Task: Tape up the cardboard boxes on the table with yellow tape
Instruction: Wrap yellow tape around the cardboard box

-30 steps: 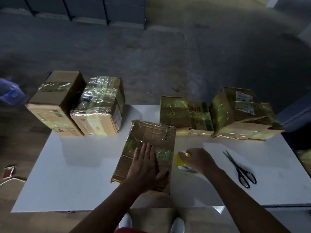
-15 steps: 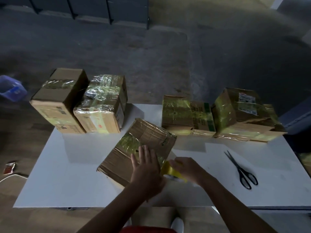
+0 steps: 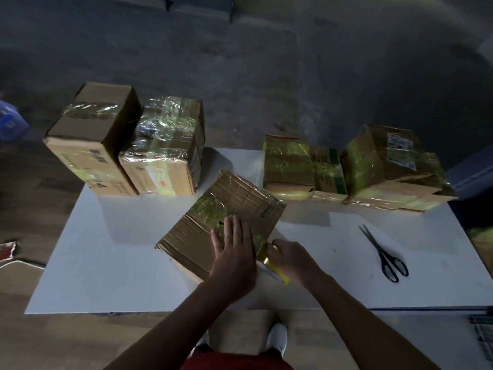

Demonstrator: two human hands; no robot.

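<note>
Cardboard box under work lies flat near the middle of the white surface, turned at an angle, 1 corner pointing toward the back right; a glossy band of yellow-green tape crosses its top face.

Your left hand rests palm-down on the near end of that face; fingers straight and close together, thumb out to the left.

Your right hand is just beside it, on the right; fingers curled round the yellow tape roll; roll held at the box's near right edge; contact with the cardboard: cannot tell. A short stretch of tape shows between roll and box top.

4 other boxes along the back of the surface:
- back left, 2 side by side and touching; plain box with 1 tape band over its top; film-wrapped box mostly covered in glossy tape.
- back right, 2 more side by side; green-printed box with yellow-green tape on its left half; labelled box, taped, white label on top.

Scissors, black handles toward you, lie on the surface well to the right of your right hand.

Floor, left edge of view: blue container; red packet. White shoes show below the near edge.
</note>
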